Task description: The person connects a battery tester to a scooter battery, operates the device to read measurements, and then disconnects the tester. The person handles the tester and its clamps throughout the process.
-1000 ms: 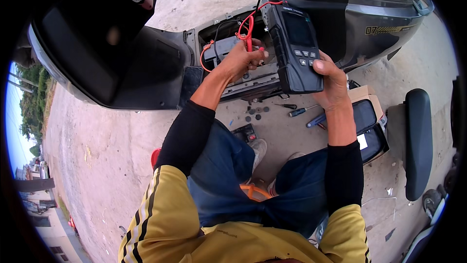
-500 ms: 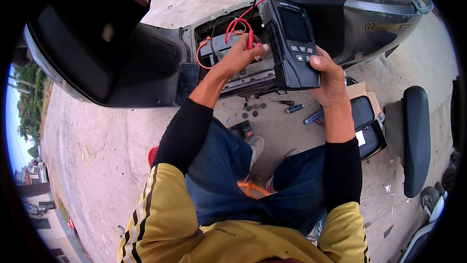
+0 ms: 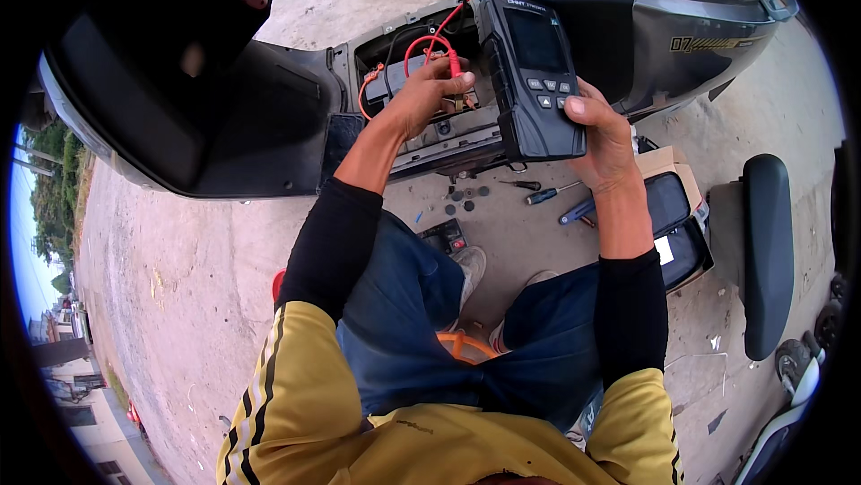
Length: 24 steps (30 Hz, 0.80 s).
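Observation:
My right hand (image 3: 605,137) grips the lower right side of a black handheld battery tester (image 3: 536,82), its thumb beside the buttons. The tester's screen looks dark. Red and black leads leave its top edge. My left hand (image 3: 414,107) is closed around a red test clip (image 3: 455,65) on the end of the red lead (image 3: 437,37). This clip is over the open floorboard compartment of a scooter, at the right end of a grey battery (image 3: 399,77). My fingers partly hide the clip's jaws, so I cannot tell whether they touch a terminal. Orange wires (image 3: 366,90) run at the battery's left end.
On the concrete lie screwdrivers (image 3: 543,195), blue-handled pliers (image 3: 576,213) and several small round dark caps (image 3: 468,205). An open black case (image 3: 683,252) sits beside a cardboard box (image 3: 659,162). The removed seat (image 3: 767,256) stands at the right. Scooter bodywork (image 3: 664,46) borders the tester.
My left hand and the red clip have shifted slightly left, and the clip's handle leans more. The tester in my right hand has moved slightly left and up.

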### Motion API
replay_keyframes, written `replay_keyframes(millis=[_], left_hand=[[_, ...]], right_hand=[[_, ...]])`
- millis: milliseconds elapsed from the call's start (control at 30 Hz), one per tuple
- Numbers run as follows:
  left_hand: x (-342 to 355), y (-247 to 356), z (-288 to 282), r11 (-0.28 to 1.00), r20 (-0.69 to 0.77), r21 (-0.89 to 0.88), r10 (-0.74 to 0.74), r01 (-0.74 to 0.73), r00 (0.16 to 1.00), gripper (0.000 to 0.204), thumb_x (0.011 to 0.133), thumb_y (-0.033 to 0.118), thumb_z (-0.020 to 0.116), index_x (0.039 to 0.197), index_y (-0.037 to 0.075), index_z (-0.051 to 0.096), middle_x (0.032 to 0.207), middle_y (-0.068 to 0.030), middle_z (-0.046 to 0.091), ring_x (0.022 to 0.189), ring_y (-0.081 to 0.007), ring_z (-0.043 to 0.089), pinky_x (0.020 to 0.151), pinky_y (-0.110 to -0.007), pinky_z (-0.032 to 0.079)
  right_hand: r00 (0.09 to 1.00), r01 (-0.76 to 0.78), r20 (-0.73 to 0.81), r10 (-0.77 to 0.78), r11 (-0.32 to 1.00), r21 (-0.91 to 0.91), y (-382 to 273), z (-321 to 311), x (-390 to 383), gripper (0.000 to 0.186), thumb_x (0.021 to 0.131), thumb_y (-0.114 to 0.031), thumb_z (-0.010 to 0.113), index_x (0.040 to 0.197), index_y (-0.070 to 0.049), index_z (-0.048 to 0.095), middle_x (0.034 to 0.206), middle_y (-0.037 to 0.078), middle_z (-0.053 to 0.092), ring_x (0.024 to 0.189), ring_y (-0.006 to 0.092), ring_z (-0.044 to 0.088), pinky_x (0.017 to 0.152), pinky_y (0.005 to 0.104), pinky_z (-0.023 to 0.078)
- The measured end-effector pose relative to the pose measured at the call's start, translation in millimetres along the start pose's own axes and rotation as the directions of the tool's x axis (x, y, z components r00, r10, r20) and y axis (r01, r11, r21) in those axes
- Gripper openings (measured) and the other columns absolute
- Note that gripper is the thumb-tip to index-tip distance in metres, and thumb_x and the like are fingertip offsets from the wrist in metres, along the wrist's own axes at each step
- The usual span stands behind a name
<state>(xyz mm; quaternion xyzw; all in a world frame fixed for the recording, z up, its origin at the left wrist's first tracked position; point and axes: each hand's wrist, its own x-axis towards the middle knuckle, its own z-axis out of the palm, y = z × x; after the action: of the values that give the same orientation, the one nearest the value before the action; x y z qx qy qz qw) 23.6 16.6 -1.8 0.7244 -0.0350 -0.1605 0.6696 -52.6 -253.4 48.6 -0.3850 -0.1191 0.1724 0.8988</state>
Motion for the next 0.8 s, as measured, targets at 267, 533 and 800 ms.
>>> replay_keyframes(millis=[267, 533, 800], left_hand=[[3.5, 1.2, 1.4, 0.984, -0.104, 0.103, 0.156, -0.145, 0.982, 0.069, 0.089, 0.012, 0.082, 0.146, -0.008, 0.048, 0.115, -0.0156, 0.069, 0.105, -0.0212, 0.07, 0.091, -0.037, 0.056], [0.9, -4.6, -5.0, 0.946, -0.107, 0.253, 0.234, -0.201, 0.966, 0.051, 0.084, -0.006, 0.079, 0.13, -0.008, 0.057, 0.111, -0.0147, 0.069, 0.098, -0.0243, 0.076, 0.086, -0.034, 0.057], [8.5, -16.4, -5.6, 0.913, -0.125, 0.307, 0.32, -0.27, 0.939, 0.042, 0.084, -0.008, 0.077, 0.122, -0.008, 0.059, 0.107, -0.014, 0.071, 0.097, -0.0243, 0.076, 0.084, -0.034, 0.059]], right_hand=[[1.0, -0.001, 0.002, 0.001, 1.0, -0.004, 0.5, -1.6, 0.7, 0.069, 0.081, -0.019, 0.076, 0.139, 0.01, 0.053, 0.119, 0.016, 0.071, 0.103, 0.0206, 0.074, 0.095, 0.0312, 0.06], [1.0, -0.006, 0.011, 0.006, 1.0, -0.022, -0.1, -2.4, 1.1, 0.07, 0.082, -0.019, 0.076, 0.14, 0.011, 0.052, 0.119, 0.017, 0.07, 0.103, 0.0205, 0.074, 0.095, 0.031, 0.06], [1.0, -0.007, 0.014, 0.008, 0.998, -0.062, 0.1, -0.9, 1.3, 0.07, 0.082, -0.021, 0.076, 0.14, 0.011, 0.052, 0.119, 0.016, 0.07, 0.103, 0.0194, 0.073, 0.094, 0.0298, 0.06]])
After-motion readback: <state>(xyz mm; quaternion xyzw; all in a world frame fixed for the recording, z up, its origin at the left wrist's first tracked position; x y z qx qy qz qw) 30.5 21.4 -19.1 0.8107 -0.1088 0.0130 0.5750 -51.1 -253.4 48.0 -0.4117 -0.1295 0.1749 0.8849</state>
